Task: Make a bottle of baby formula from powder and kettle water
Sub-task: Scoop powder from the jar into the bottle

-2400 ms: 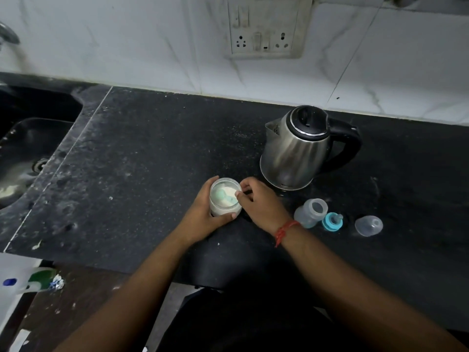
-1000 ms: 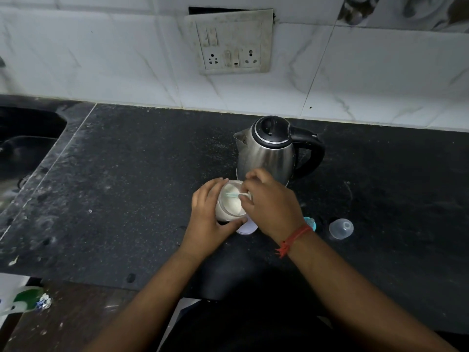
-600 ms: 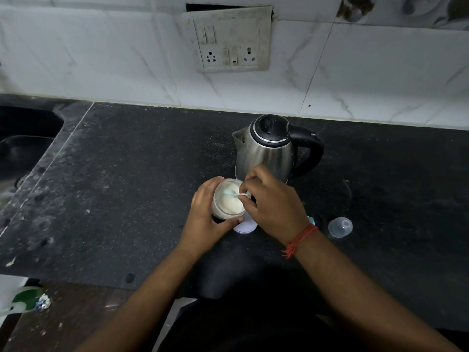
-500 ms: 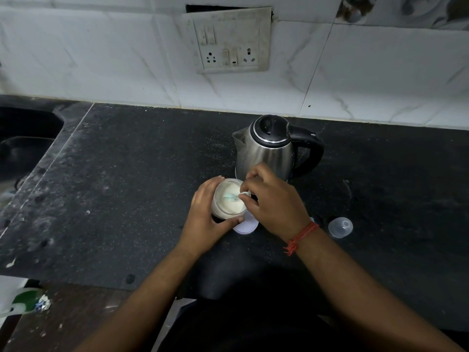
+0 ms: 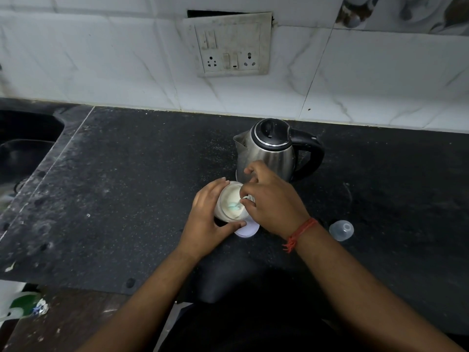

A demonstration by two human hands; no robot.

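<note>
My left hand [image 5: 206,219] wraps the powder jar [image 5: 229,204] by the kettle [image 5: 269,151]. My right hand [image 5: 272,201] pinches the scoop [image 5: 234,205]; a shaky lift could spill powder.

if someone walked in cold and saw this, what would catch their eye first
Probably the two hands meeting over the open powder jar at the centre of the dark counter: the left hand wraps it while the right hand works a pale blue scoop in the powder. Just behind stands the shiny steel kettle, with a grubby socket panel on the white tiles above.
</note>
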